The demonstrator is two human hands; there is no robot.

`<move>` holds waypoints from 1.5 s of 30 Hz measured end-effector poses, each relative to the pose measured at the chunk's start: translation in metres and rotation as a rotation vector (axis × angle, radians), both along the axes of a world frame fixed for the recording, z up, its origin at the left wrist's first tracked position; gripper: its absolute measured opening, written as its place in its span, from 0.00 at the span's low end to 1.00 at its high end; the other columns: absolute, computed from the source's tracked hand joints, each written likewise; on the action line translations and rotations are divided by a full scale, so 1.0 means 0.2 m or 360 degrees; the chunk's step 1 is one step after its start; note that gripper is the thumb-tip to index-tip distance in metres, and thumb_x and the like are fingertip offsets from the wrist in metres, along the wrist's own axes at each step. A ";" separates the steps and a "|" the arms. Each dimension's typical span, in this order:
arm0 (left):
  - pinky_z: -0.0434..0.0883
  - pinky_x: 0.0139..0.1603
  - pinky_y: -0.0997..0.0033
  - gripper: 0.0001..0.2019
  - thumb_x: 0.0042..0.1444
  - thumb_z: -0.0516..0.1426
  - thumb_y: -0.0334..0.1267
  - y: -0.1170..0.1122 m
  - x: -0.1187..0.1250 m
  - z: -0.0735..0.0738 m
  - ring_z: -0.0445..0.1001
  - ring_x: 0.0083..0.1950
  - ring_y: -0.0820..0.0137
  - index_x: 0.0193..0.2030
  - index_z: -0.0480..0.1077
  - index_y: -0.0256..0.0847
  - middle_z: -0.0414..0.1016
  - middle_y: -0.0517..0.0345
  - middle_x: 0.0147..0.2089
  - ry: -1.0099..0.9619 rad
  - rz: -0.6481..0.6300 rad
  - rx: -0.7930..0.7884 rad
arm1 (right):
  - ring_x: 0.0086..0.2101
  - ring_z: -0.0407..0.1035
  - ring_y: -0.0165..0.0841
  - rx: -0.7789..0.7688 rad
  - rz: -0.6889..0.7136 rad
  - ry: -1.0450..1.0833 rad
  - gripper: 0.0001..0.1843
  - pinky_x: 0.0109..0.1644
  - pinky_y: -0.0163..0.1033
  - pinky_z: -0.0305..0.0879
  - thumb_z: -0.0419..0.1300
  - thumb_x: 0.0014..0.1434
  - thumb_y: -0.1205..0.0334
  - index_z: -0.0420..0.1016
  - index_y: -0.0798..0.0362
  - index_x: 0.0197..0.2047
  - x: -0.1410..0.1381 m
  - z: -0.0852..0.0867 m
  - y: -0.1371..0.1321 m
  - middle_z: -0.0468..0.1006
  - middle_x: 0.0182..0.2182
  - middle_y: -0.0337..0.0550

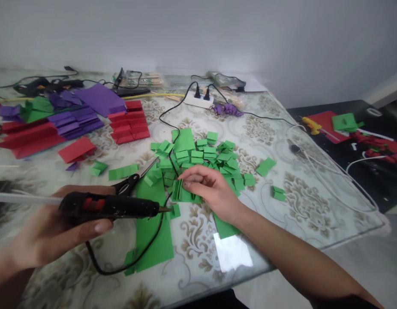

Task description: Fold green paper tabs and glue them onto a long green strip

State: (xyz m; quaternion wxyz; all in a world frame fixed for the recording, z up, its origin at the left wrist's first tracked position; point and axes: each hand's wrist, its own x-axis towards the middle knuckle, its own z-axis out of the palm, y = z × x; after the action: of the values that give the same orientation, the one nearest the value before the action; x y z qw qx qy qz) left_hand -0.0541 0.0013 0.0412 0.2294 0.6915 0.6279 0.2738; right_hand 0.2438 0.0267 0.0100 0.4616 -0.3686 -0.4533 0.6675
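Observation:
My left hand (57, 234) is wrapped around a black hot glue gun (118, 207), a white glue stick (28, 198) sticking out of its back end. The gun's metal nozzle points right, close to a small green paper piece (175, 211). With thumb and fingers together, my right hand (214, 191) grips a folded green paper piece (178, 191) just beyond the nozzle. Small folded green papers (206, 154) lie heaped past that hand. Partly under the gun rests a long green paper sheet (155, 240). Black-handled scissors (132, 180) lie behind the gun.
Red pleated paper (129, 123) and purple paper (100, 98) lie at the back left. A white power strip (198, 100) holds two plugs, and a black cord (163, 113) runs forward through the green pieces. A yellow glue gun (311, 125) sits on a dark surface at right.

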 end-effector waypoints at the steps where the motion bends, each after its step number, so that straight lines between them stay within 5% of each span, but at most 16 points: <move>1: 0.74 0.27 0.69 0.16 0.44 0.62 0.48 0.00 -0.01 0.00 0.78 0.30 0.60 0.39 0.80 0.45 0.83 0.55 0.33 -0.0089 0.0010 -0.0058 | 0.34 0.72 0.29 -0.0007 -0.0005 0.0003 0.05 0.40 0.35 0.68 0.68 0.57 0.64 0.82 0.50 0.39 0.00 0.00 0.00 0.80 0.32 0.38; 5: 0.75 0.33 0.68 0.14 0.42 0.64 0.46 0.04 -0.06 -0.01 0.78 0.31 0.61 0.35 0.80 0.43 0.82 0.57 0.29 -0.0428 0.0105 -0.0156 | 0.33 0.72 0.28 -0.0002 -0.0026 0.0016 0.05 0.40 0.35 0.67 0.68 0.57 0.65 0.82 0.50 0.39 0.00 0.00 0.00 0.79 0.31 0.37; 7: 0.72 0.29 0.69 0.12 0.42 0.64 0.48 0.10 -0.07 -0.01 0.76 0.29 0.62 0.27 0.77 0.41 0.79 0.55 0.27 -0.0427 0.0095 -0.0156 | 0.32 0.71 0.28 0.0020 -0.0053 -0.0007 0.05 0.39 0.34 0.67 0.68 0.57 0.65 0.82 0.50 0.39 0.00 0.00 0.00 0.79 0.30 0.36; 10: 0.66 0.26 0.71 0.15 0.52 0.59 0.52 0.19 -0.07 0.00 0.70 0.27 0.66 0.29 0.74 0.40 0.74 0.57 0.25 -0.0215 0.0281 -0.0042 | 0.32 0.71 0.29 0.0041 -0.0099 -0.0075 0.05 0.39 0.35 0.66 0.67 0.56 0.64 0.82 0.50 0.39 -0.01 -0.01 0.00 0.78 0.30 0.36; 15: 0.66 0.33 0.67 0.20 0.64 0.51 0.51 0.28 -0.06 -0.04 0.74 0.33 0.59 0.50 0.72 0.39 0.75 0.55 0.32 0.0669 0.0286 0.0017 | 0.33 0.71 0.29 0.0005 -0.0089 -0.0117 0.06 0.40 0.35 0.65 0.68 0.56 0.63 0.82 0.49 0.39 -0.02 -0.02 -0.02 0.79 0.32 0.37; 18: 0.70 0.48 0.63 0.23 0.69 0.48 0.44 0.30 -0.05 -0.08 0.77 0.51 0.53 0.66 0.64 0.35 0.78 0.44 0.51 0.0857 0.0052 0.0165 | 0.33 0.71 0.28 0.0003 -0.0065 -0.0089 0.06 0.40 0.34 0.65 0.69 0.56 0.63 0.82 0.48 0.40 -0.02 -0.02 -0.03 0.79 0.31 0.36; 20: 0.69 0.54 0.61 0.24 0.71 0.47 0.41 0.30 -0.04 -0.10 0.75 0.55 0.53 0.69 0.60 0.33 0.76 0.41 0.55 0.0930 -0.0058 0.0230 | 0.32 0.71 0.28 0.0002 -0.0040 -0.0064 0.08 0.40 0.34 0.66 0.70 0.56 0.62 0.82 0.48 0.41 -0.03 -0.01 -0.04 0.79 0.31 0.36; 33: 0.66 0.48 0.57 0.26 0.71 0.43 0.31 0.26 0.05 -0.07 0.71 0.46 0.54 0.73 0.55 0.29 0.71 0.44 0.46 0.1256 -0.0257 0.0370 | 0.35 0.76 0.30 0.0034 0.0059 0.0008 0.10 0.44 0.38 0.73 0.75 0.50 0.65 0.84 0.49 0.38 -0.05 -0.01 -0.07 0.83 0.33 0.38; 38: 0.67 0.49 0.55 0.25 0.71 0.46 0.36 0.27 0.06 -0.14 0.72 0.46 0.52 0.72 0.58 0.30 0.73 0.43 0.45 0.1157 -0.0433 0.0489 | 0.32 0.75 0.28 -0.0020 0.0060 0.0047 0.09 0.41 0.36 0.72 0.75 0.51 0.65 0.83 0.50 0.37 -0.06 -0.02 -0.08 0.82 0.30 0.36; 45: 0.68 0.47 0.55 0.22 0.71 0.46 0.36 0.30 0.02 -0.22 0.75 0.44 0.52 0.68 0.65 0.33 0.75 0.43 0.42 0.1241 -0.0324 0.0544 | 0.31 0.73 0.27 -0.0075 0.0034 0.0003 0.13 0.40 0.34 0.70 0.78 0.47 0.62 0.81 0.50 0.35 -0.06 -0.01 -0.07 0.79 0.28 0.34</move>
State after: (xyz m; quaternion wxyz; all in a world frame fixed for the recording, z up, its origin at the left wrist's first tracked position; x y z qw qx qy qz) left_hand -0.0493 0.0621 -0.0027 -0.1167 0.8295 0.5419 0.0680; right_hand 0.2312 0.0121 0.0080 0.4459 -0.3739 -0.4409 0.6833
